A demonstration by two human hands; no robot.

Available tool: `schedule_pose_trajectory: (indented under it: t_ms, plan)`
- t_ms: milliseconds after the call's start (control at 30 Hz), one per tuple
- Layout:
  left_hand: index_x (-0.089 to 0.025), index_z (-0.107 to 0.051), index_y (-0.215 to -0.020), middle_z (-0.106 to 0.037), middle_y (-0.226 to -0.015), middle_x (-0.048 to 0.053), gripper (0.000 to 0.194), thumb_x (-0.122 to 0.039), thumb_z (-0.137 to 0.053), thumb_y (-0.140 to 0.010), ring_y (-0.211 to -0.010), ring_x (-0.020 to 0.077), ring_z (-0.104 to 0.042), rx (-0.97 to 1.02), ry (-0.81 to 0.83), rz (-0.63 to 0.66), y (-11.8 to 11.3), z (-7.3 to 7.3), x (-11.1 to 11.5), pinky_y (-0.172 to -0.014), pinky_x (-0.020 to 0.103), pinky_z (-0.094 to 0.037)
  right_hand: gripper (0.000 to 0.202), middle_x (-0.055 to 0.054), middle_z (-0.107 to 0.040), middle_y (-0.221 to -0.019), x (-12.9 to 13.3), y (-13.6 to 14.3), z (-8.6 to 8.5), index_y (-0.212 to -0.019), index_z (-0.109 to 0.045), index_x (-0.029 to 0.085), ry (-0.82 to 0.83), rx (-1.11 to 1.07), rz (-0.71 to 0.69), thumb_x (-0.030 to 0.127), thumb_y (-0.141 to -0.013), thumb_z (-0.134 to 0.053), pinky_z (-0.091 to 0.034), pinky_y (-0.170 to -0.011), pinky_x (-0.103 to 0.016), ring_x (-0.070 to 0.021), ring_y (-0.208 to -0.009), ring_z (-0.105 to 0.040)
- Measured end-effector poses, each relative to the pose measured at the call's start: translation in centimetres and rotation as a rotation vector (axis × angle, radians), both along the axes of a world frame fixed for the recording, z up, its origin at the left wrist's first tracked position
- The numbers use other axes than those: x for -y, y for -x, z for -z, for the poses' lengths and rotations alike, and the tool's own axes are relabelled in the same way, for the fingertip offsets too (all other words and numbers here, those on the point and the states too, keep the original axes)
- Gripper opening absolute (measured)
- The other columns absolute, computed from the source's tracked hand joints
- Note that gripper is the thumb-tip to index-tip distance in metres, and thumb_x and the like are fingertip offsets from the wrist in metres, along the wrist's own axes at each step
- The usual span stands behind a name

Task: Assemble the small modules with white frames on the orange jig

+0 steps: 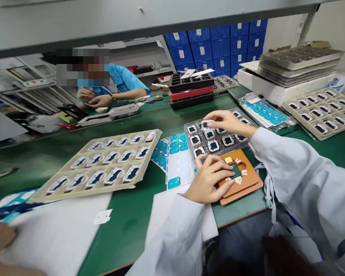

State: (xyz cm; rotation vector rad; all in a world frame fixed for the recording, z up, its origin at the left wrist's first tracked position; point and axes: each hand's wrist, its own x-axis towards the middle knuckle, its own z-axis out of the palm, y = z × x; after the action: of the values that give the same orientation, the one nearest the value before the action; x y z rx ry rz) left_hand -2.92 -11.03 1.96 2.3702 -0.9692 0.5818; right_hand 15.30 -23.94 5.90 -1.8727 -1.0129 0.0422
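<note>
Well, from my seat the piece that matters is the white-rimmed part [204,126] in the far row of the clear tray [202,140], right under the fingertips of the right hand [228,122]. Thumb and forefinger bend close about it, but I can't tell whether they have a real grip or only touch. The left hand [208,178] is spread, grasping nothing I can make out, its fingers laid over the orange fixture [248,186], the tips reaching the dark green insert [235,171]. I'd judge the part light and fairly stiff, a little slick and easily marked in its dark middle, so I'd take it by opposite edges of the white rim and keep off the centre. The tray looks thin and likely to flex or slide, so a straight lift seems kindest. The right hand covers part of the piece and several pockets behind; blur hides its fine detail, and the left fingers hide some of the insert.
</note>
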Motion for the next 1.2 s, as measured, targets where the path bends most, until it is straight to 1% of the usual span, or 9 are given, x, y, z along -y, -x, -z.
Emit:
schedule_pose_trajectory:
  t_ms: [67,167,400,500,633,733,867,1000,1200]
  plan:
    - [-0.024,-0.073,-0.095,-0.075,-0.098,0.004,0.016,-0.031,-0.058,-0.09,-0.102,0.0237,-0.055,0.016,0.002,0.003,0.0,-0.1,0.0,-0.098,0.047,-0.024,0.034,0.002,-0.056,-0.081,3.3,2.9,0.5,-0.112,-0.062,0.02,-0.195,-0.156,-0.067,0.035,-0.082,-0.069,-0.042,-0.054,-0.021,-0.0079,-0.059,-0.051]
    - [-0.023,-0.072,-0.094,-0.075,-0.098,0.003,0.014,-0.029,-0.06,-0.089,-0.102,0.0232,-0.056,0.036,0.021,0.016,0.1,-0.2,0.0,-0.096,0.045,-0.026,0.036,0.002,-0.054,-0.092,7.6,6.5,1.9,-0.104,-0.055,0.024,-0.368,-0.319,0.037,0.041,-0.078,-0.075,-0.035,-0.039,-0.018,-0.0022,-0.045,-0.046]
    - [-0.025,-0.072,-0.1,-0.074,-0.102,0.004,0.018,-0.03,-0.059,-0.089,-0.102,0.0239,-0.054,-0.016,-0.013,-0.006,-0.1,-0.1,-0.1,-0.094,0.045,-0.029,0.047,0.007,-0.049,-0.075,9.7,8.8,2.9,-0.106,-0.053,0.021,-0.105,-0.688,-0.137,0.041,-0.072,-0.079,-0.042,-0.036,-0.018,-0.0093,-0.047,-0.061]
    - [-0.025,-0.072,-0.104,-0.074,-0.104,0.004,0.02,-0.028,-0.059,-0.09,-0.102,0.0237,-0.053,-0.019,-0.008,0.013,-0.2,-0.1,-0.1,-0.092,0.045,-0.031,0.051,0.009,-0.048,-0.068,9.7,8.9,2.5,-0.11,-0.051,0.021,-0.042,-0.717,-0.084,0.044,-0.073,-0.077,-0.042,-0.035,-0.018,-0.0105,-0.045,-0.061]
    - [-0.024,-0.071,-0.103,-0.074,-0.104,0.004,0.018,-0.029,-0.058,-0.091,-0.101,0.0235,-0.054,-0.025,-0.022,0.022,-0.2,-0.3,-0.1,-0.09,0.044,-0.033,0.047,0.012,-0.045,-0.057,10.2,8.9,2.8,-0.112,-0.047,0.022,0.043,-0.568,-0.067,0.051,-0.081,-0.068,-0.038,-0.035,-0.019,-0.0101,-0.039,-0.054]
    - [-0.023,-0.071,-0.102,-0.074,-0.104,0.005,0.017,-0.028,-0.059,-0.091,-0.1,0.023,-0.054,-0.009,-0.012,0.029,-0.1,-0.4,-0.1,-0.089,0.044,-0.033,0.034,0.009,-0.047,-0.055,10.9,8.3,2.8,-0.093,-0.05,0.02,0.093,-0.241,-0.089,0.048,-0.084,-0.067,-0.035,-0.041,-0.019,-0.0073,-0.041,-0.048]
    - [-0.023,-0.071,-0.098,-0.074,-0.103,0.004,0.014,-0.028,-0.059,-0.091,-0.099,0.0224,-0.054,-0.01,-0.002,0.029,0.0,-0.5,0.0,-0.088,0.043,-0.033,0.038,-0.001,-0.057,-0.084,12.2,7.2,2.2,-0.086,-0.05,0.019,0.033,0.084,-0.136,0.047,-0.079,-0.074,-0.039,-0.046,-0.02,-0.0063,-0.052,-0.049]
    - [-0.022,-0.071,-0.097,-0.074,-0.102,0.003,0.015,-0.028,-0.059,-0.091,-0.099,0.0221,-0.054,-0.034,0.007,0.018,0.2,-0.7,0.1,-0.089,0.043,-0.033,0.043,-0.004,-0.052,-0.095,12.7,7.1,1.7,-0.087,-0.053,0.019,0.075,0.192,-0.304,0.049,-0.073,-0.08,-0.046,-0.054,-0.02,-0.0105,-0.07,-0.052]
    - [-0.022,-0.072,-0.096,-0.074,-0.101,0.004,0.016,-0.029,-0.058,-0.091,-0.1,0.0226,-0.054,-0.065,-0.012,-0.003,0.2,-0.6,0.1,-0.09,0.044,-0.033,0.036,-0.004,-0.054,-0.089,12.2,8.0,2.1,-0.086,-0.057,0.018,0.081,0.222,-0.331,0.044,-0.077,-0.079,-0.051,-0.065,-0.024,-0.0131,-0.075,-0.054]
